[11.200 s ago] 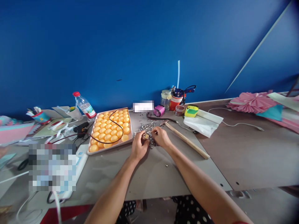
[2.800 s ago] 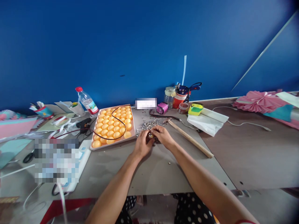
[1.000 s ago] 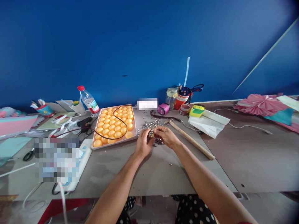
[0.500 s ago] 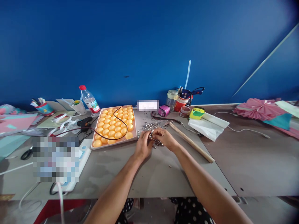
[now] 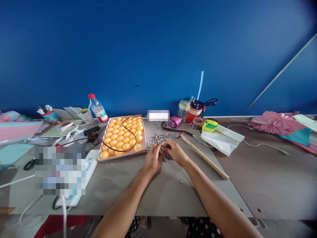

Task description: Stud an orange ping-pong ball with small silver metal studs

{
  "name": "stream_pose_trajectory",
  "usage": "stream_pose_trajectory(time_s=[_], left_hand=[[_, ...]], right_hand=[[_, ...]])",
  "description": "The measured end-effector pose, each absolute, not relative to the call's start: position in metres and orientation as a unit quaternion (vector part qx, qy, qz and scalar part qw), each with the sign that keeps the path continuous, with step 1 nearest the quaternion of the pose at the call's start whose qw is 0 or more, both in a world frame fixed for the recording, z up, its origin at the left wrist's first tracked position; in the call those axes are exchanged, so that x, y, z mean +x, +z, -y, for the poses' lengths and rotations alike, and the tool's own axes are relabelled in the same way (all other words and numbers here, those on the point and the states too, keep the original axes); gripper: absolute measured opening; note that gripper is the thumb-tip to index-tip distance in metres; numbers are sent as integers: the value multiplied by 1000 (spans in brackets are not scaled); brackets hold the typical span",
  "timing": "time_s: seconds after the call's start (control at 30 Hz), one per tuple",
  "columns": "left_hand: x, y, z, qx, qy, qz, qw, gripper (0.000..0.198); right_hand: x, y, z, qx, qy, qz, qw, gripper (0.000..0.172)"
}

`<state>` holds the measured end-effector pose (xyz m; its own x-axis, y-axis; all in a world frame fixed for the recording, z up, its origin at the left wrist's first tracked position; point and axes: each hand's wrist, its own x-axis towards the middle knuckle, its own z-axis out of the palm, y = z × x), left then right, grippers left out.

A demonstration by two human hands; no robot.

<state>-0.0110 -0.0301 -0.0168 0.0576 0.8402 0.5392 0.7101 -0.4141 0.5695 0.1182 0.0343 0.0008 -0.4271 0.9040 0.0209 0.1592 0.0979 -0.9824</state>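
My left hand (image 5: pixel 153 159) is closed, with its fingers curled at the near edge of a pile of small shiny metal pieces (image 5: pixel 162 137). Opposite it, my right hand (image 5: pixel 174 153) is pinched, its fingertips meeting the left ones. Bright metal pieces show between the two hands; which of them the right fingers grip is hidden. To the left of the pile is a shallow tray (image 5: pixel 123 157) of orange-yellow balls (image 5: pixel 119 144) with a dark cord lying across it. A hammer (image 5: pixel 205 158) with a wooden handle lies right of my right hand.
Behind the pile stand a purple object (image 5: pixel 174 121), a clear jar (image 5: pixel 183 110) and a red cup (image 5: pixel 193 114) of tools. A yellow-green item (image 5: pixel 210 125) rests on white sheets (image 5: pixel 220 142). On the left are a water bottle (image 5: pixel 98 109), a white power strip (image 5: pixel 86 175) and several cables.
The whole view has shifted slightly, so things appear a little lower. Both hands stay together at the pile with small finger movements.
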Motion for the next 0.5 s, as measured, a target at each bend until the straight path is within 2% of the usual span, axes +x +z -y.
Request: stream_pose_trajectory(time_s=[0.23,0.5], left_hand=[[-11,-17,31,746,393,-534,61,32],[-10,-24,29,751,391,-532,17,33]], right_hand=[[117,-4,-35,-406,389,754,339,7],[116,0,-34,-397,339,783,337,9]])
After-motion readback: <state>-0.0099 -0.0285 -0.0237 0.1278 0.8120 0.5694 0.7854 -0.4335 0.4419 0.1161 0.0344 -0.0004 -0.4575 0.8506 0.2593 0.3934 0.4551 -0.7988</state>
